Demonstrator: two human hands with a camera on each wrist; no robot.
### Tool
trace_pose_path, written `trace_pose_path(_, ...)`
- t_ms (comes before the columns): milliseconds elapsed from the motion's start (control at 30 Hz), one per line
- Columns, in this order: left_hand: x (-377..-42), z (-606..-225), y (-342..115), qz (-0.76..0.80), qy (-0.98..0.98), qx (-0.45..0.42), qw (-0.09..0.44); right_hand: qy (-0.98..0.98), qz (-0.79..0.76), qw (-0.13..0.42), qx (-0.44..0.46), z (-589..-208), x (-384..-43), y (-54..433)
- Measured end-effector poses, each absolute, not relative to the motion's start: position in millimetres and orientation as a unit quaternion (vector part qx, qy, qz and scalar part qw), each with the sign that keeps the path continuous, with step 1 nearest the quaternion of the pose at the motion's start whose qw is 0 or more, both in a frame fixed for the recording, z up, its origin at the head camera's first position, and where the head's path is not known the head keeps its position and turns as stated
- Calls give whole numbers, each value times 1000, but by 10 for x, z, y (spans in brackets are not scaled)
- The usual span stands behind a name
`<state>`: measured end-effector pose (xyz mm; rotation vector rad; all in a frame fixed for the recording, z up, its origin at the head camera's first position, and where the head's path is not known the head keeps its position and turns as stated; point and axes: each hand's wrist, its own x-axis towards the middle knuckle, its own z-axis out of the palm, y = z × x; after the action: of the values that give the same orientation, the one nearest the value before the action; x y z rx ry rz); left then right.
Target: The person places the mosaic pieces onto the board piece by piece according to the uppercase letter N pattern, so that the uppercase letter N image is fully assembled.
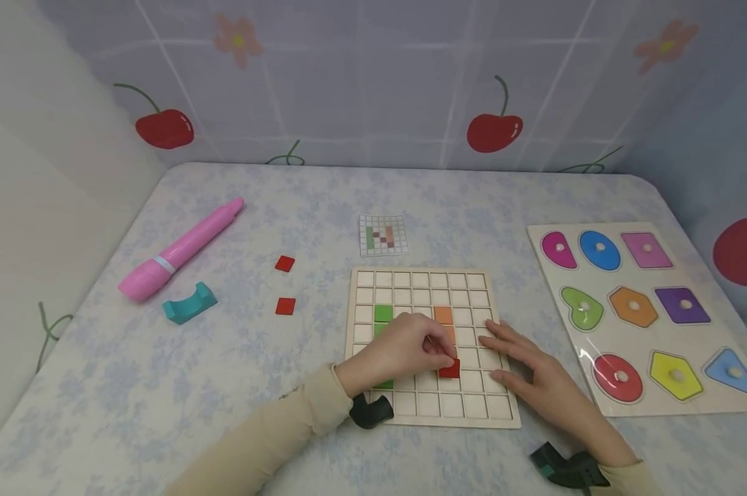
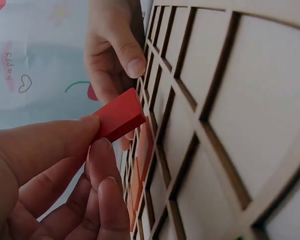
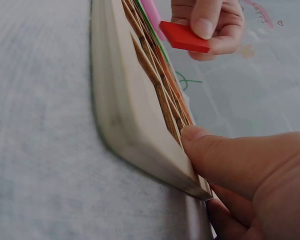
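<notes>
My left hand (image 1: 404,348) pinches a red square tile (image 2: 121,116) between thumb and fingers. The tile is tilted and held just above the wooden grid board (image 1: 435,420), over its lower right half. A column of green tiles (image 1: 383,313) sits in the board's left cells, partly covered by my left hand. Orange tiles (image 1: 443,315) lie in a column right of the middle. My right hand (image 1: 540,379) rests at the board's right edge with its fingers extended; in the right wrist view its thumb (image 3: 225,157) touches the rim.
Two loose red tiles (image 1: 285,306) lie left of the board. A small pattern card (image 1: 383,235) is behind it. Farther left are a pink pen-shaped object (image 1: 187,248) and a teal curved block (image 1: 190,304). A shape puzzle board (image 1: 602,269) with knobbed pieces stands at the right.
</notes>
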<state>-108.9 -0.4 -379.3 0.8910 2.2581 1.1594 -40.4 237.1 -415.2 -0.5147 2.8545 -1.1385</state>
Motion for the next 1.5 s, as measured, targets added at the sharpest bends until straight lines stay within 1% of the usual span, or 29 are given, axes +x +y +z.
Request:
trace_pose_path(133,-1055,-3824,-5,420,820,316,228,914,-370,12,-166,-4160,-401,2374)
trace_pose_path(400,-1030,-3859,-11,422,817,329,216,920,-359,20,-158,-4151,-400,2377)
trace_pose_path(533,-1019,-3855,5,400,825,336,214,921,-358,28,-151,-4146,-402,2374)
trace_pose_path(633,-1001,-3856,19,380,832,344,212,918,-364,22,-157,-4152,-403,2371)
trace_pose_path(867,-966,-3879,44,344,842,377,177,915,-366,4,-171,-4155,-405,2378)
trace_pose_path(1067,-988,-3844,-6,362,836,377,168,914,-368,10,-172,-4149,-414,2385)
trace_pose_path(1167,-1050,-3769,-114,378,839,359,155,914,-369,16,-166,-4148,-412,2392)
trace_pose_path(1267,-1133,-3693,-326,390,847,334,136,914,-369,19,-165,-4152,-407,2391)
trace_pose_path(1500,-1327,-3694,-1159,452,855,234,98,916,-367,26,-159,-4167,-410,2391)
